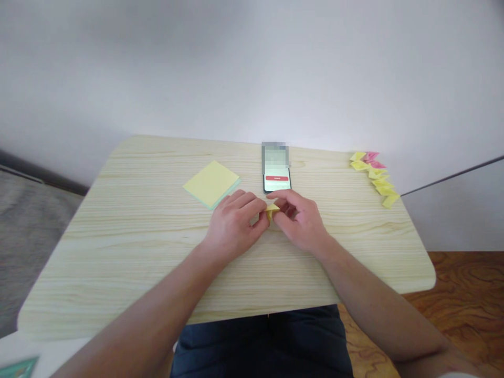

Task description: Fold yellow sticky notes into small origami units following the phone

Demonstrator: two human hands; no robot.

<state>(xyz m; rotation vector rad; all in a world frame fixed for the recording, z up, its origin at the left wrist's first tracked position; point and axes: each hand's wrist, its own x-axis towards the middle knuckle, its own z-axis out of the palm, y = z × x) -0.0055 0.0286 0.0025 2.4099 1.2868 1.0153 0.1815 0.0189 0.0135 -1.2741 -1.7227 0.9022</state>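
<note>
Left hand (pixel 238 223) is clamping its grip on a small yellow folded paper (pixel 272 208), over the middle of the worktop (pixel 129 226), likely for keeping the folds steady; right hand (pixel 301 218) is meeting the other end at the thumb, though whether its grip is closing there I cannot tell; phone (pixel 276 178) is lying screen-up just beyond, apparently for easy viewing; paper stack (pixel 211 182) is lying past the left knuckles, seemingly within reach; yellow and pink folded pieces (pixel 381 181) are lining the right edge, presumably out of the way; both hands are partly hiding the paper.
</note>
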